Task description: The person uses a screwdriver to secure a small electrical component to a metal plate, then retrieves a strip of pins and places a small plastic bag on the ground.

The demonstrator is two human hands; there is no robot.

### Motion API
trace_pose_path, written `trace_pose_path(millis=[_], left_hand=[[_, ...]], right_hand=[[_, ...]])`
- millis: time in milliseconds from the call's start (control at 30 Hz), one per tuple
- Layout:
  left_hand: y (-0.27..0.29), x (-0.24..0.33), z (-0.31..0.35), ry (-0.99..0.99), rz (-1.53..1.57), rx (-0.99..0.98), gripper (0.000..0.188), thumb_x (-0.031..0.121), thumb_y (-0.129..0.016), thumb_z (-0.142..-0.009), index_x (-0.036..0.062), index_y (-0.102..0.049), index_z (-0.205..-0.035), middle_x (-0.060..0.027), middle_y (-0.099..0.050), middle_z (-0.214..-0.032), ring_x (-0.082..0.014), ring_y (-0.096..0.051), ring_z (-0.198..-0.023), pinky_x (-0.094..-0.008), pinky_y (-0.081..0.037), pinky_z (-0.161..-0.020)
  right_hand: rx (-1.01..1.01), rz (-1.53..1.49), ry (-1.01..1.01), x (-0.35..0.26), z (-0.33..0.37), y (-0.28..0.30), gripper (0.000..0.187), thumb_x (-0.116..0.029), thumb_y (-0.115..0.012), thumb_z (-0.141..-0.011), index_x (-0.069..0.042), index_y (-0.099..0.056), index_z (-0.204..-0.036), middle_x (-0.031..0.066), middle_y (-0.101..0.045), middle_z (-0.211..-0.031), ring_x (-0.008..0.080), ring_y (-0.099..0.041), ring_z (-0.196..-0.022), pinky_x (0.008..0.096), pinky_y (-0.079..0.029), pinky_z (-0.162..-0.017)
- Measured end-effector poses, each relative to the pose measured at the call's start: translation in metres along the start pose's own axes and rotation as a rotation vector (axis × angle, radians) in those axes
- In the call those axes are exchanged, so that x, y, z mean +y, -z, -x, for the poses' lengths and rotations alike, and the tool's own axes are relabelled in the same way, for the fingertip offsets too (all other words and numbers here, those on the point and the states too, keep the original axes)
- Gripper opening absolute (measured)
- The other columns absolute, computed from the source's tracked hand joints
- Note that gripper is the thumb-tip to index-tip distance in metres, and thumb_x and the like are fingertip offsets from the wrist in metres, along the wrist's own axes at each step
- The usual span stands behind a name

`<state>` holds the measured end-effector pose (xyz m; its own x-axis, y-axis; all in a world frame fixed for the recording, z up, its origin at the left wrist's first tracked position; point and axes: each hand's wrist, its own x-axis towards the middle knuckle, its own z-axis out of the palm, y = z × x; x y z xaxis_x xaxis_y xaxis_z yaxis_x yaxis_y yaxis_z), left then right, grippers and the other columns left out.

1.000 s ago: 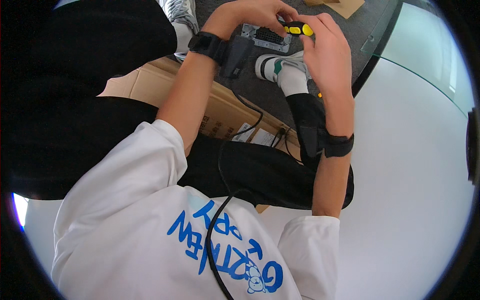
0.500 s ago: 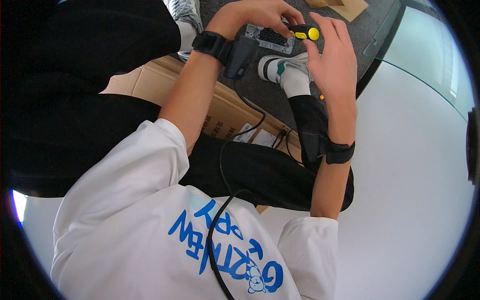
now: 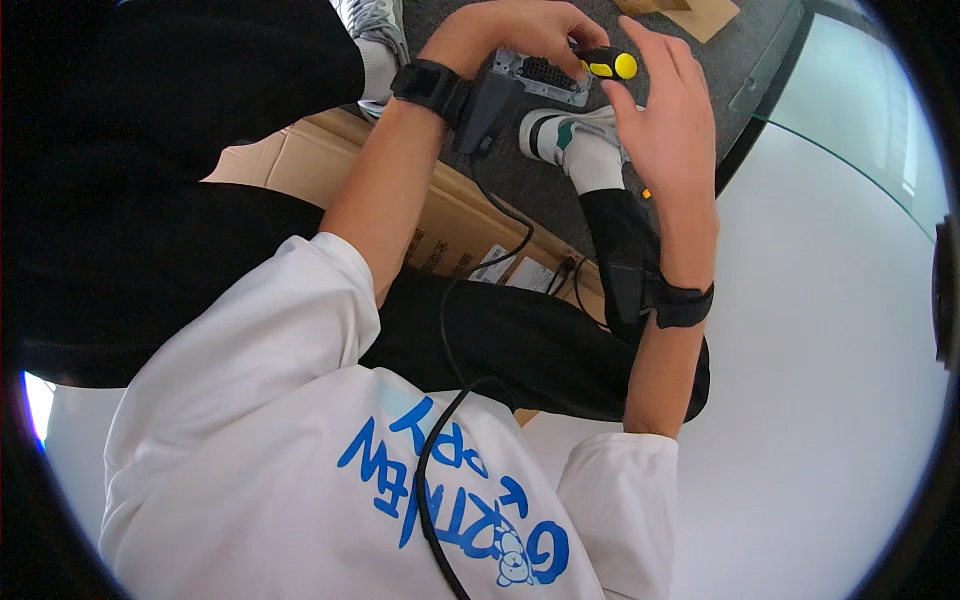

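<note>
My left hand is closed around the black-and-yellow handle of a screwdriver. Its round yellow end points to the right, while the shaft is hidden by the fingers. Under and beside that hand lies a grey metal housing with a black grid in its middle. My right hand is open just right of the handle's end. Its thumb and fingers are spread around the yellow end, apparently not gripping it.
A cardboard box lies between my legs. My shoe rests on the dark carpet beside the housing. A black cable runs from a dark device at my left wrist. Cardboard pieces lie far off; a glass panel stands right.
The screwdriver handle has shifted and turned very slightly in my left hand. My right hand stays open beside it, its thumb a touch further left.
</note>
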<state>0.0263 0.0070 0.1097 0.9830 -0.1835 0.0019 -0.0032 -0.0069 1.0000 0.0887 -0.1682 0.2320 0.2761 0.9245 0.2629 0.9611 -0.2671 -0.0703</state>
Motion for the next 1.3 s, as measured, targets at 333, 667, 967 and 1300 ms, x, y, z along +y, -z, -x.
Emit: trace_pose_path(millis=[333, 667, 967, 1300], left_hand=[[-0.005, -0.005, -0.002, -0.039, -0.066, 0.016, 0.032, 0.01, -0.077, -0.079, 0.0005, -0.066, -0.108, -0.0003, -0.066, -0.088, -0.0135, -0.057, -0.081, -0.0316, -0.049, -0.073], [-0.005, -0.005, -0.001, -0.102, 0.046, 0.032, 0.032, 0.008, -0.077, -0.079, -0.0005, -0.065, -0.107, -0.0012, -0.065, -0.088, -0.013, -0.056, -0.081, -0.0327, -0.049, -0.074], [-0.002, -0.003, 0.003, -0.009, 0.051, 0.045, 0.031, 0.006, -0.074, -0.081, -0.0018, -0.065, -0.109, -0.0013, -0.067, -0.092, -0.0151, -0.058, -0.086, -0.0332, -0.049, -0.079], [0.0, -0.011, 0.001, -0.058, 0.084, 0.022, 0.038, -0.001, -0.072, -0.081, -0.001, -0.063, -0.119, -0.0019, -0.068, -0.103, -0.0139, -0.06, -0.093, -0.0313, -0.05, -0.086]], right_hand=[[-0.224, 0.068, -0.383, -0.015, -0.012, 0.005, 0.043, -0.022, -0.073, -0.088, -0.011, -0.063, -0.128, 0.0091, -0.07, -0.099, 0.0297, -0.067, -0.074, 0.04, -0.055, -0.071], [-0.11, -0.07, -0.09, 0.002, 0.001, -0.004, 0.044, -0.024, -0.076, -0.086, -0.015, -0.065, -0.127, 0.0087, -0.065, -0.087, 0.0293, -0.068, -0.073, 0.0385, -0.055, -0.072], [-0.136, -0.1, -0.171, -0.014, -0.002, 0.007, 0.04, -0.024, -0.074, -0.087, -0.014, -0.065, -0.125, 0.0148, -0.064, -0.115, 0.0278, -0.068, -0.095, 0.0405, -0.055, -0.079], [-0.085, -0.122, -0.089, -0.016, -0.024, 0.007, 0.021, -0.007, -0.068, -0.082, -0.001, -0.065, -0.102, 0.0177, -0.064, -0.098, 0.0391, -0.064, -0.09, 0.0435, -0.053, -0.077]])
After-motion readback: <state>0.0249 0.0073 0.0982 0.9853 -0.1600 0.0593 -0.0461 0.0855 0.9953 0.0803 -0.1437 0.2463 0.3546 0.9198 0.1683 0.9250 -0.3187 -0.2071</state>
